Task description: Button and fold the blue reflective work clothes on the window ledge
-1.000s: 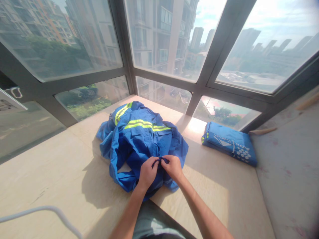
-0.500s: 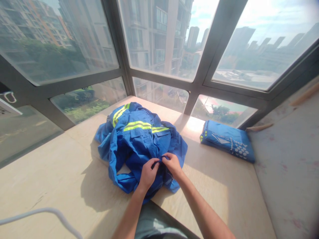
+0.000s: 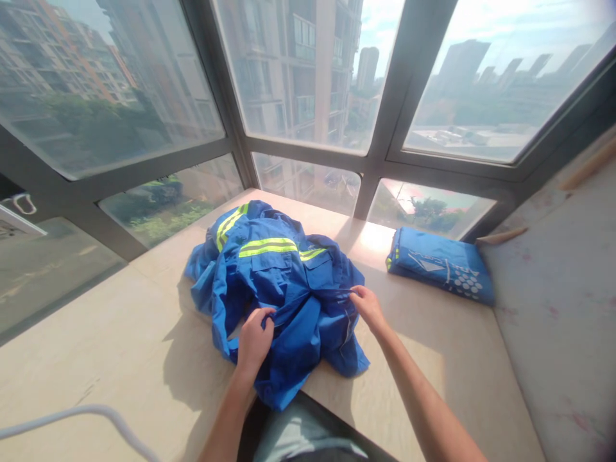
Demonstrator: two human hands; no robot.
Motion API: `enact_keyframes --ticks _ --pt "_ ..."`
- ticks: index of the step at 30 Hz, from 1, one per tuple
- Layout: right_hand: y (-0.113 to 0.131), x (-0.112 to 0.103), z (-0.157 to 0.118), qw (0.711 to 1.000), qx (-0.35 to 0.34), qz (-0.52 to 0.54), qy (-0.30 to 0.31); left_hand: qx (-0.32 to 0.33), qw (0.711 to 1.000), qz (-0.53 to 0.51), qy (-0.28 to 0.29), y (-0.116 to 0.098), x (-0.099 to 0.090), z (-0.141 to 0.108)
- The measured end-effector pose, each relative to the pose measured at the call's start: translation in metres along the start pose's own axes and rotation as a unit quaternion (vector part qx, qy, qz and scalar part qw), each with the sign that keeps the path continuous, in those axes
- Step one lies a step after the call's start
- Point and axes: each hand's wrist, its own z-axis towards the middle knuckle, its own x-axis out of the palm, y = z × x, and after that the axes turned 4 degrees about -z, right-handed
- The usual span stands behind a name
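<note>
A rumpled blue jacket (image 3: 282, 279) with yellow-and-grey reflective bands lies on the pale ledge (image 3: 135, 321). At its near left part, my left hand (image 3: 256, 337) pinches the fabric between thumb and fingers. My right hand (image 3: 368, 308) is closed on an edge of the same jacket at its right side, pulling the cloth into a taut line between the two hands. Below that line, the lower part of the jacket hangs in folds over the ledge's front edge, near my lap.
A folded blue garment (image 3: 440, 264) with white print lies at the right, beside the patterned wall (image 3: 558, 321). Window frames (image 3: 308, 151) enclose the ledge. A white cable (image 3: 103, 410) curves at the lower left, and a white object (image 3: 19, 221) juts in at the left edge.
My hands have moved apart, the left one leftward and down, the right one rightward and slightly up. The jacket's front edge is now stretched between them, and its lower part has spread.
</note>
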Motion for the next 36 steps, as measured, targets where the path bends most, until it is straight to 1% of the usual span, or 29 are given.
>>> enact_keyframes --ticks 2,4,6,8,10,12,15,19,23,26,30,36 --pt "0.007 0.007 -0.005 0.994 -0.057 -0.093 -0.014 0.022 0.999 0.048 0.008 -0.008 0.002 -0.002" --pt "0.02 0.017 -0.01 0.968 -0.146 -0.203 -0.024 0.045 0.993 0.105 0.0 -0.019 0.005 -0.002" --pt "0.035 0.031 -0.013 0.937 -0.219 -0.273 -0.011 0.07 0.987 0.143 -0.012 -0.032 0.008 -0.001" --pt "0.046 0.047 -0.012 0.917 -0.251 -0.309 0.027 0.1 0.986 0.137 -0.008 -0.045 0.012 0.001" --pt "0.051 0.062 -0.008 0.908 -0.251 -0.328 0.07 0.129 0.986 0.102 0.012 -0.055 0.019 0.003" --pt "0.05 0.073 -0.003 0.908 -0.243 -0.326 0.097 0.149 0.986 0.072 0.031 -0.062 0.027 0.005" --pt "0.047 0.079 0.0 0.917 -0.243 -0.3 0.099 0.161 0.984 0.059 0.043 -0.064 0.039 0.01" --pt "0.049 0.075 -0.003 0.927 -0.253 -0.259 0.098 0.149 0.986 0.068 0.031 -0.06 0.049 0.02" --pt "0.052 0.069 -0.008 0.93 -0.265 -0.227 0.118 0.103 0.993 0.049 0.028 -0.057 0.057 0.031" --pt "0.054 0.067 -0.01 0.937 -0.244 -0.215 0.129 0.075 0.996 0.044 0.037 -0.057 0.062 0.035" --pt "0.055 0.065 -0.012 0.944 -0.206 -0.233 0.106 0.069 0.996 0.047 0.041 -0.059 0.064 0.035" --pt "0.058 0.066 -0.013 0.942 -0.203 -0.253 0.087 0.056 0.997 0.048 0.034 -0.062 0.062 0.036"
